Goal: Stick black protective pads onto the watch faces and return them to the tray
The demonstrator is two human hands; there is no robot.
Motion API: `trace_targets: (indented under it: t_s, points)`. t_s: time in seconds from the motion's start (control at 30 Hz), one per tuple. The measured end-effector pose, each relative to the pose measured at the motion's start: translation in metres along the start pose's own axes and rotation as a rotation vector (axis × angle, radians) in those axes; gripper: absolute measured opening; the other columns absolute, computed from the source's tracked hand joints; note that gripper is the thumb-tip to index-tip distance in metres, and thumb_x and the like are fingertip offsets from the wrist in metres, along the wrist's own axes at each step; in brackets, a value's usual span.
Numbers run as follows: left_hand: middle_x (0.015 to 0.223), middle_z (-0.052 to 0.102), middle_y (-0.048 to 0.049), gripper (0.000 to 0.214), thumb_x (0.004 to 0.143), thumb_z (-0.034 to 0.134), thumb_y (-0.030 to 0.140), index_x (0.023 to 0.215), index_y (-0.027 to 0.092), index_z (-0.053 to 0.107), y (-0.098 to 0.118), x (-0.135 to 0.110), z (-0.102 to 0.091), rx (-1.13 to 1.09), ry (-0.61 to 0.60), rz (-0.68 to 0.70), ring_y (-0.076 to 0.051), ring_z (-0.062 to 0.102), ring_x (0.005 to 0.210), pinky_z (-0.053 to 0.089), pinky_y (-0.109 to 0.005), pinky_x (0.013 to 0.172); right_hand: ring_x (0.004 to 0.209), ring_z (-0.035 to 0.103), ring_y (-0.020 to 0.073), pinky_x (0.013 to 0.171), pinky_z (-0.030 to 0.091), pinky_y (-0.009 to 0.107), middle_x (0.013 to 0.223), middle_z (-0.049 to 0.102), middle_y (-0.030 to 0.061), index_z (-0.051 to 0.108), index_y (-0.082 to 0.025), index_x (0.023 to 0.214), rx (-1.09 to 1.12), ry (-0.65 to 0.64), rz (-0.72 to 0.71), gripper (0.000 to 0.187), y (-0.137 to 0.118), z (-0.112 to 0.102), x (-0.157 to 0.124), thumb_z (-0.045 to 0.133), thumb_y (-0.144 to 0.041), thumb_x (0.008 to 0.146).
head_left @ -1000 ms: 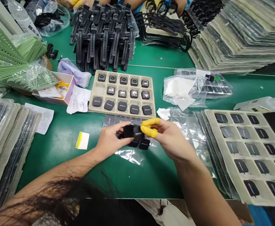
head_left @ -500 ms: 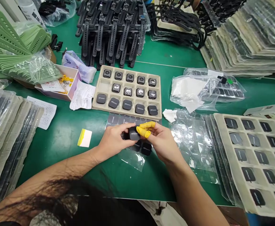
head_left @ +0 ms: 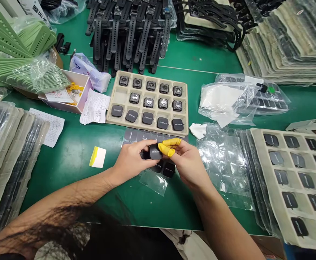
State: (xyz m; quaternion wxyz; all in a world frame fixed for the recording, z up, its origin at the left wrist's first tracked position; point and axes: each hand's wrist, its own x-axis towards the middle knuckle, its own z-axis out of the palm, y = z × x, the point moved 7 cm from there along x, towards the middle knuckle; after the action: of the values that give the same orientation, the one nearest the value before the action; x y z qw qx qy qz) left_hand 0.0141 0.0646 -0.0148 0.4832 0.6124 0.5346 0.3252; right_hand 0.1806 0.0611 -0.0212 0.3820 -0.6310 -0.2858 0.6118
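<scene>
Between my two hands is a black, square smartwatch (head_left: 155, 152) with pale lettering on its face. My left hand (head_left: 129, 159) grips its left side between thumb and fingers. My right hand (head_left: 186, 159), with yellow finger cots (head_left: 171, 142) on thumb and forefinger, pinches at its right edge. Whether a film corner is in that pinch cannot be made out. Under the hands lies a clear sheet (head_left: 155, 184) bearing black lettered squares (head_left: 169, 169), partly hidden. Just beyond stands a beige tray (head_left: 121, 94) with watches (head_left: 150, 85) in its compartments, the front row showing lettered faces.
A white-and-yellow pad (head_left: 97, 157) lies left of my hands. Clear plastic sheets (head_left: 220, 162) and a second tray (head_left: 279, 159) of lettered watches are at right. Stacked trays (head_left: 14, 162), green straps (head_left: 30, 77) and a small box (head_left: 86, 95) stand left; black-strapped watches (head_left: 130, 36) sit behind.
The view has shifted slightly, so the surroundings sit a little differently. Both hands keep nearly the same hold on the smartwatch.
</scene>
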Motion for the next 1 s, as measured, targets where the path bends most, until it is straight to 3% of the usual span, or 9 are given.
trace_targets:
  t_s: [0.23,0.77,1.0]
  points:
    - [0.101,0.079,-0.0037,0.05,0.071,0.081,0.024,0.12,0.022,0.073,-0.0012,0.0008,0.0008,-0.014,-0.003,0.004,-0.018,0.072,0.085,0.059,-0.031,0.083,0.074,0.067,0.0159,0.068,0.059,0.028,0.081,0.072,0.0016,0.073,-0.02,0.079,-0.026,0.001,-0.024,0.034,-0.0005,0.0007,0.0012,0.093,-0.029,0.053]
    - [0.086,0.077,-0.002,0.05,0.071,0.08,0.021,0.12,0.021,0.072,0.0019,0.0016,0.0002,-0.004,-0.017,-0.01,-0.017,0.072,0.08,0.057,-0.028,0.076,0.075,0.068,0.0146,0.07,0.056,0.026,0.083,0.072,0.0023,0.071,-0.02,0.085,-0.102,-0.006,-0.093,0.036,-0.0019,0.0008,-0.0019,0.091,-0.039,0.062]
    - [0.09,0.079,-0.0021,0.048,0.07,0.08,0.02,0.117,0.021,0.072,0.0037,0.0021,-0.0005,-0.015,-0.011,0.0,-0.016,0.073,0.08,0.058,-0.027,0.077,0.079,0.068,0.0165,0.074,0.057,0.028,0.086,0.072,0.0025,0.071,-0.021,0.085,-0.125,0.006,-0.103,0.034,-0.0017,-0.0014,-0.0024,0.091,-0.034,0.06]
